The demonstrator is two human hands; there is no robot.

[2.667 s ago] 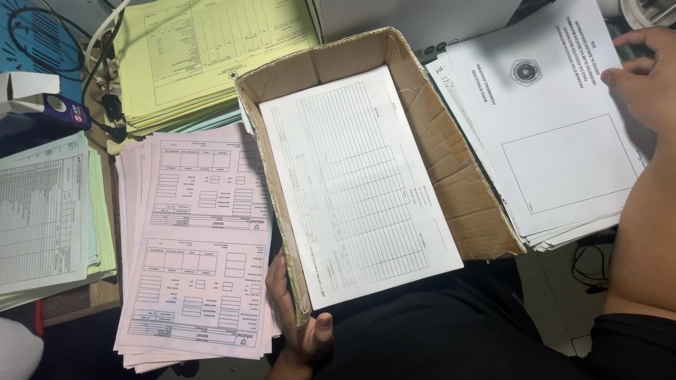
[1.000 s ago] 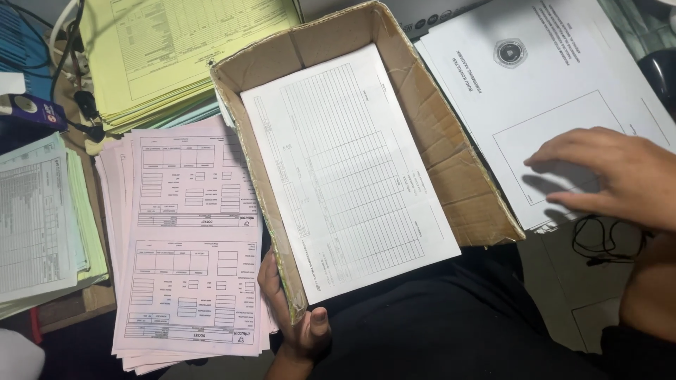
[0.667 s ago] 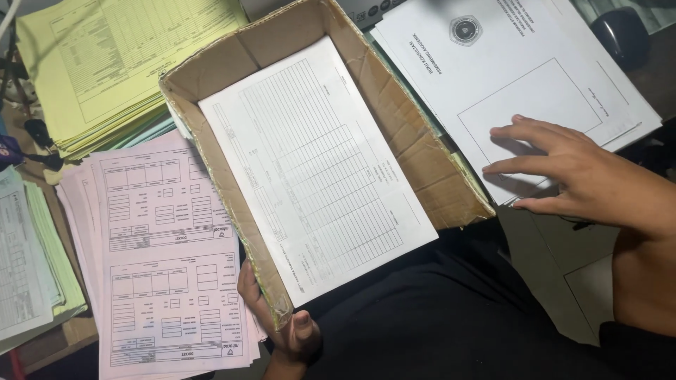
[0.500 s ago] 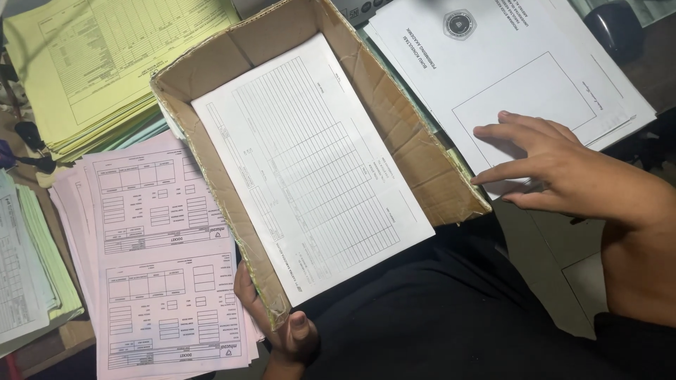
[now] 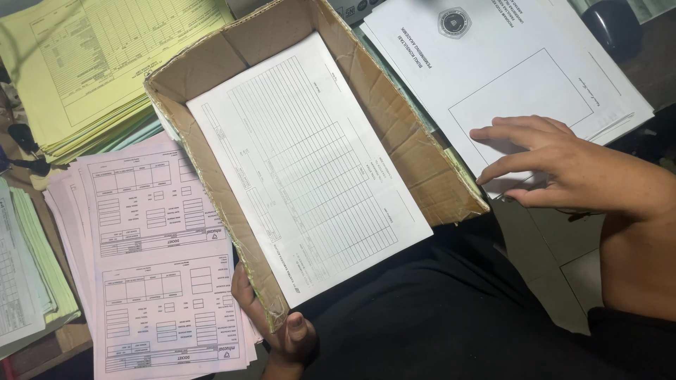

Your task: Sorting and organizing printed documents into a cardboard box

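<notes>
Cardboard box [image 5: 415, 151] sits on my lap, tilted in the view, long axis running from the upper left down to the lower right, open near end toward me. Inside lies a white ruled form sheet [image 5: 310, 169], lined up with the box and sticking out past the open end. My left hand [image 5: 278, 320] is clamped on the box's near left corner, thumb on the inside of the wall, fingers wrapped underneath. My right hand [image 5: 563, 165] is just off the box's right wall, fingers spread flat on the stack of white cover pages [image 5: 521, 63], not gripping anything. Pink docket forms [image 5: 158, 260] lie left of the box, yellow forms [image 5: 84, 63] above those.
</notes>
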